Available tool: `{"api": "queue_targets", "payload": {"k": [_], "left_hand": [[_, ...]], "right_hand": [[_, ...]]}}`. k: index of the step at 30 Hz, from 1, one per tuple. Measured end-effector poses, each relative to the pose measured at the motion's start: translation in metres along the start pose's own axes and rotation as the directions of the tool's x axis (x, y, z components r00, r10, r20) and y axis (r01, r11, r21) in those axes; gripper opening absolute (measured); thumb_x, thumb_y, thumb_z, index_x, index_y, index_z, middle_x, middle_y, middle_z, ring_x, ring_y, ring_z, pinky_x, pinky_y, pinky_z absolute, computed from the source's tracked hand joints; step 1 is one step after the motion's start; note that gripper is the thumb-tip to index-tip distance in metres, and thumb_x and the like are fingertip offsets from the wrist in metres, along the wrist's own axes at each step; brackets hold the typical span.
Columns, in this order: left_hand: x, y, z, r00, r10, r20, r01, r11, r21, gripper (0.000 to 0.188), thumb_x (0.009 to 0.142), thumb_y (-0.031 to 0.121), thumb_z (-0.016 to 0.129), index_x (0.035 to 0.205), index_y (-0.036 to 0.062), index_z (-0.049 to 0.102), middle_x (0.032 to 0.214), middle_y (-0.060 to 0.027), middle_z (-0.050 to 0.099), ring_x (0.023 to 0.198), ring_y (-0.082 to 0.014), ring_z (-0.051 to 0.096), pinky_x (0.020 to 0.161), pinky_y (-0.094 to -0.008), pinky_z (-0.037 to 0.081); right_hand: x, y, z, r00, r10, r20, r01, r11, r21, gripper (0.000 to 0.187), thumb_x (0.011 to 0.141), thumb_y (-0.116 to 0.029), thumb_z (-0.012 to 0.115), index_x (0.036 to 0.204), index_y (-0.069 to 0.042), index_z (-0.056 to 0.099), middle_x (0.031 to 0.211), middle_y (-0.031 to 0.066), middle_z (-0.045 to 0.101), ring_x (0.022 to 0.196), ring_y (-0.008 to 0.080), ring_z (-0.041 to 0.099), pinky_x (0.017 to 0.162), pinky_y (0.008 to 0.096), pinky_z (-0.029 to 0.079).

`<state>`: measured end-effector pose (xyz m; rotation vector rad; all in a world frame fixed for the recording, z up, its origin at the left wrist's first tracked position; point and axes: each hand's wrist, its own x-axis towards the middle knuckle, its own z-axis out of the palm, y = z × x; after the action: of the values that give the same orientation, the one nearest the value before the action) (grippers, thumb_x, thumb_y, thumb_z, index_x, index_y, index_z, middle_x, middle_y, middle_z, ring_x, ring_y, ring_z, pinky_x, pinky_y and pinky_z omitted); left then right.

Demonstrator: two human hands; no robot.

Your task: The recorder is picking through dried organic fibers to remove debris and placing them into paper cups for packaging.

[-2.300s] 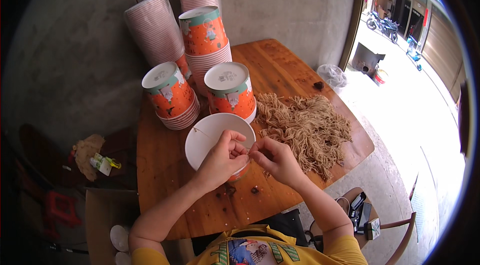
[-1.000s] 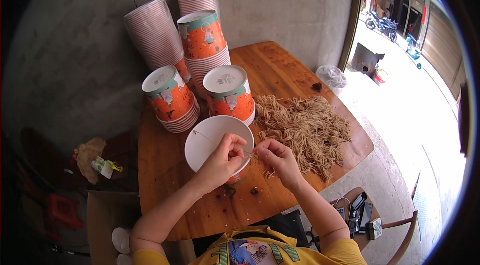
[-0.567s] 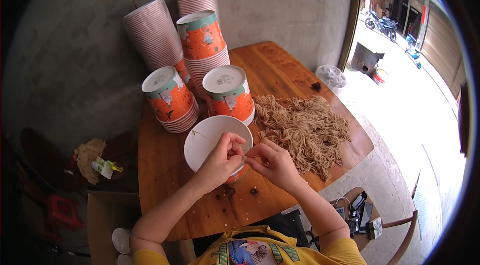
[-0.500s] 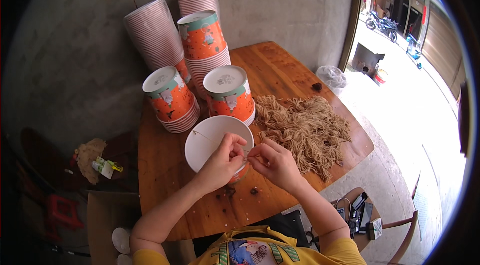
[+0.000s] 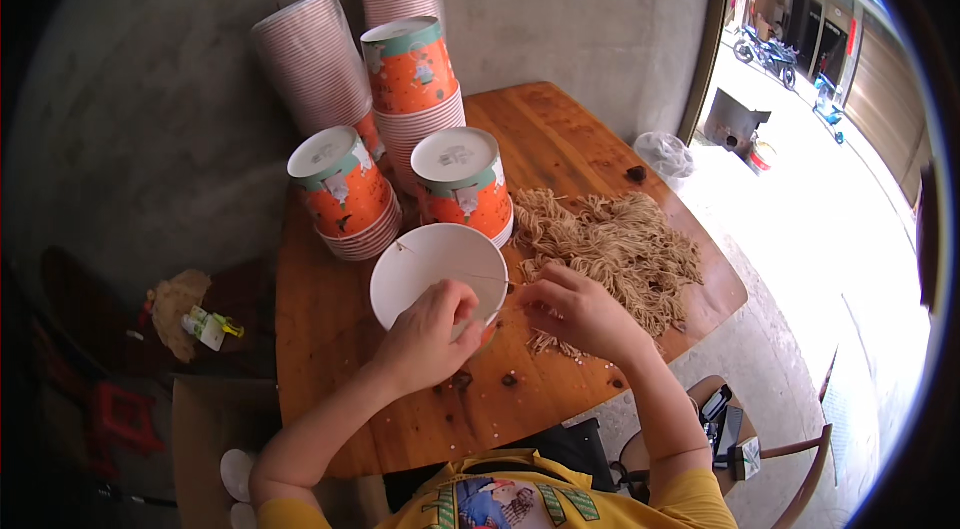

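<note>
A white-lined paper bucket lies tilted on the table with its mouth toward me. My left hand is at its near rim, fingers curled; what lies between them is hidden. A thin tan string crosses the bucket's mouth toward my right hand, and a knot-like bit of string shows at the far rim. My right hand is just right of the bucket, its fingertips pinched at the string's end. Beside it spreads a heap of tan strings.
Stacks of upside-down orange paper buckets stand behind, with plastic-wrapped stacks against the wall. An open cardboard box is at lower left. A chair holding small items stands at lower right; a doorway opens beyond.
My hands have moved apart: the right has drawn back to the right from the bucket's rim, while the left stays near it. The string at the far rim has shifted slightly.
</note>
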<state>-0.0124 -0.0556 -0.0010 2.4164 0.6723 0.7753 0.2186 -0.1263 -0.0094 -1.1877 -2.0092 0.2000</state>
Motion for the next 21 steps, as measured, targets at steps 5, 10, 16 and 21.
{"api": "queue_targets", "payload": {"k": [5,10,16,21], "left_hand": [[-0.02,0.002,-0.009,0.99,0.128,0.065,-0.139,0.968,0.207,0.017,0.085,0.013,0.067,0.093,0.0055,0.054,0.087,-0.0089,0.056,0.081,-0.0292,0.058,0.072,-0.0395,0.05],[-0.038,-0.014,-0.03,0.95,0.305,0.067,-0.31,0.899,0.309,0.015,0.084,0.015,0.069,0.091,0.0066,0.058,0.085,-0.0069,0.056,0.082,-0.0271,0.058,0.077,-0.0384,0.049],[-0.051,-0.005,-0.032,0.997,0.025,-0.07,-0.013,0.987,0.162,0.012,0.084,0.014,0.07,0.092,0.0108,0.062,0.08,-0.003,0.06,0.086,-0.0219,0.059,0.095,-0.0401,0.038],[-0.048,-0.015,-0.002,0.939,-0.094,-0.33,0.157,0.973,0.169,0.009,0.086,0.015,0.066,0.085,0.0105,0.059,0.076,-0.0012,0.063,0.078,-0.0203,0.06,0.095,-0.0429,0.036]], "right_hand": [[0.018,-0.01,-0.009,0.998,-0.063,-0.001,0.061,0.98,-0.192,0.015,0.081,-0.006,0.07,0.093,-0.006,0.062,0.086,0.0071,0.055,0.077,0.0265,0.06,0.067,0.0364,0.052],[0.044,-0.016,0.022,0.972,-0.235,-0.025,0.228,0.962,-0.149,0.013,0.081,-0.012,0.071,0.09,-0.009,0.063,0.086,0.0052,0.061,0.077,0.0264,0.064,0.064,0.0355,0.054],[0.045,-0.027,0.057,0.998,-0.053,-0.021,0.053,0.998,-0.016,0.012,0.085,-0.017,0.069,0.092,-0.01,0.063,0.085,0.0054,0.068,0.07,0.0303,0.067,0.059,0.0393,0.055],[0.049,-0.036,0.067,0.998,-0.044,-0.042,0.044,0.999,-0.008,0.011,0.085,-0.016,0.068,0.093,-0.011,0.062,0.085,0.0057,0.068,0.071,0.0303,0.067,0.059,0.0394,0.055]]}}
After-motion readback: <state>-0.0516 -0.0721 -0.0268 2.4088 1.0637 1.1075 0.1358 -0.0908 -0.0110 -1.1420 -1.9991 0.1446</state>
